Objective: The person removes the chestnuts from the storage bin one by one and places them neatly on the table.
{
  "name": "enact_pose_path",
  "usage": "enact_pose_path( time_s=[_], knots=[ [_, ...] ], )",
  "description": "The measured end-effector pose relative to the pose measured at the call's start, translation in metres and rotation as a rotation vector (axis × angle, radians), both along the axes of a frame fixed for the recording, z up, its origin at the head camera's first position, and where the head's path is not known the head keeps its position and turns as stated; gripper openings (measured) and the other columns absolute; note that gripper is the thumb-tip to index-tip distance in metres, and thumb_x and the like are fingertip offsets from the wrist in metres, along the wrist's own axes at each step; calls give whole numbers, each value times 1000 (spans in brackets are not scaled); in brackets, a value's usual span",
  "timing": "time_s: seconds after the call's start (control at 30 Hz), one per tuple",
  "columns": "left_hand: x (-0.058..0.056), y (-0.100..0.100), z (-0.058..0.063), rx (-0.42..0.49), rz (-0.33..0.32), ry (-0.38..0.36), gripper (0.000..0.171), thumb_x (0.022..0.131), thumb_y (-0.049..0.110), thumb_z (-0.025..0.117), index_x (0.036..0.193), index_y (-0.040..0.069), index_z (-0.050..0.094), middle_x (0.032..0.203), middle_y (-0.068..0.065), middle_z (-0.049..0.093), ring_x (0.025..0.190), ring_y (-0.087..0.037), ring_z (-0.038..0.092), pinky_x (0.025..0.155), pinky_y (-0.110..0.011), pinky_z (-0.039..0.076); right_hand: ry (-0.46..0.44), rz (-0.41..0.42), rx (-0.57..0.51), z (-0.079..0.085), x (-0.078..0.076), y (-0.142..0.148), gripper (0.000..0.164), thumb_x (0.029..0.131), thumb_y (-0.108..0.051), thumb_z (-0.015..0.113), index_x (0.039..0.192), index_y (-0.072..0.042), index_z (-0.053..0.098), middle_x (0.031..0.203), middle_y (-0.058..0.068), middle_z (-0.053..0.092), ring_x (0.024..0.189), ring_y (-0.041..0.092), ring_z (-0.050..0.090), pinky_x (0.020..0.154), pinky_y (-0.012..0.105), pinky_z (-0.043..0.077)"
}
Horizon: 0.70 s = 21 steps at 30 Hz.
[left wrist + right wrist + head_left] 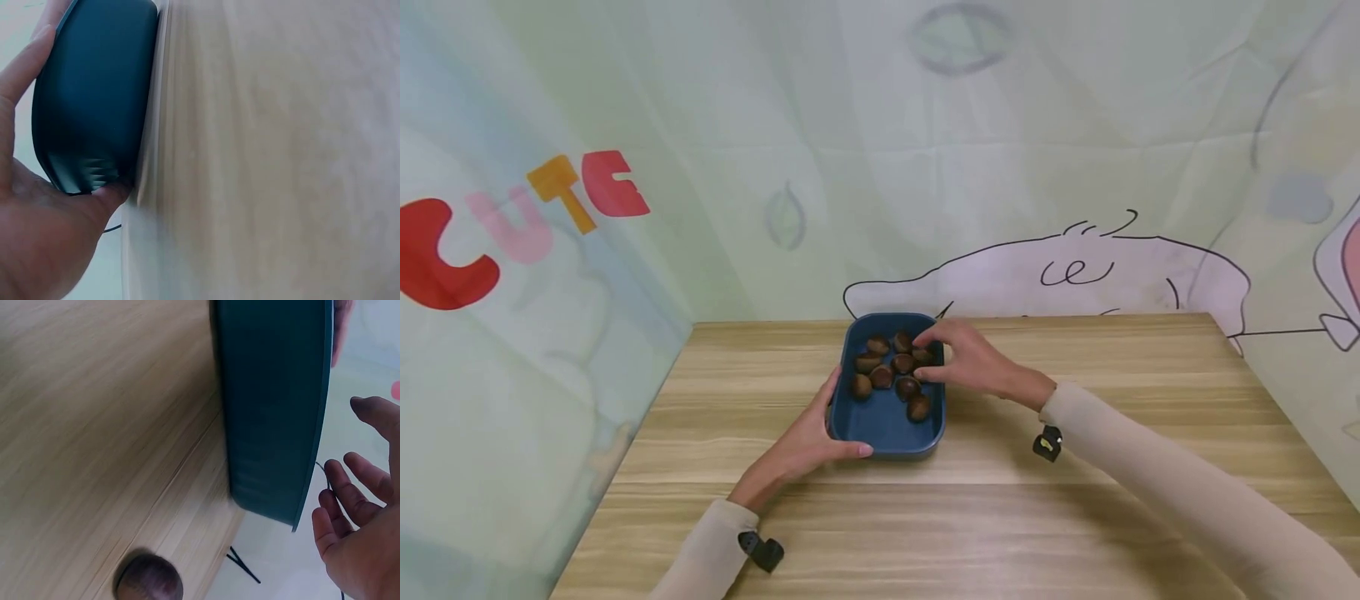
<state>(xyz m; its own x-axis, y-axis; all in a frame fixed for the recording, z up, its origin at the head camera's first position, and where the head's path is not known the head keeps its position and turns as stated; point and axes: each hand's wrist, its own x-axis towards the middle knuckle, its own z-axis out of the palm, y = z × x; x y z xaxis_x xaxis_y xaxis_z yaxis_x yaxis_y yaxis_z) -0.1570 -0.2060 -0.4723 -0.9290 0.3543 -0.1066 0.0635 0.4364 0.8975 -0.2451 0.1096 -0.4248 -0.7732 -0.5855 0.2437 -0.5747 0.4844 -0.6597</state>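
A dark blue rectangular tray (887, 429) stands on the wooden table and holds several brown chestnuts (882, 377), mostly toward its far half. My left hand (808, 437) grips the tray's near left corner, thumb along the near wall and fingers along the left side. In the left wrist view, the thumb (112, 195) presses against the tray's end wall. My right hand (973, 358) reaches over the right rim, thumb and fingers spread apart above the chestnuts. Nothing shows between its fingers (350, 497) in the right wrist view.
One more chestnut (149, 578) lies on the table beside the tray in the right wrist view; the right arm hides it in the head view. A printed cloth backdrop (760, 108) rises behind the wooden table (925, 533). Each wrist carries a small black camera (1047, 443).
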Motion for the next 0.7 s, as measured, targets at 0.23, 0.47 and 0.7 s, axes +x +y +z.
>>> enact_pose_path(
  time_s=[0.23,0.47,0.7],
  knots=[
    [-1,1,1,-8,-4,-9,136,85,36,97,179,21,0,183,-17,15,166,-42,21,129,-70,20,65,54,50,-1,-1,-12,46,93,-22,90,130,1,77,131,15,74,125,38,60,106,54,50],
    [-2,5,0,31,-21,-18,133,87,35,95,179,26,-1,183,-15,13,166,-41,22,129,-69,21,45,71,83,-11,-7,-18,44,94,-22,89,131,1,77,129,15,74,127,34,53,106,53,49],
    [2,0,-2,35,-7,-26,134,87,34,95,179,27,-2,183,-16,12,165,-43,22,127,-68,27,84,83,171,-18,-9,-36,45,94,-23,91,131,-2,78,127,13,75,130,33,51,108,52,49]
  ],
)
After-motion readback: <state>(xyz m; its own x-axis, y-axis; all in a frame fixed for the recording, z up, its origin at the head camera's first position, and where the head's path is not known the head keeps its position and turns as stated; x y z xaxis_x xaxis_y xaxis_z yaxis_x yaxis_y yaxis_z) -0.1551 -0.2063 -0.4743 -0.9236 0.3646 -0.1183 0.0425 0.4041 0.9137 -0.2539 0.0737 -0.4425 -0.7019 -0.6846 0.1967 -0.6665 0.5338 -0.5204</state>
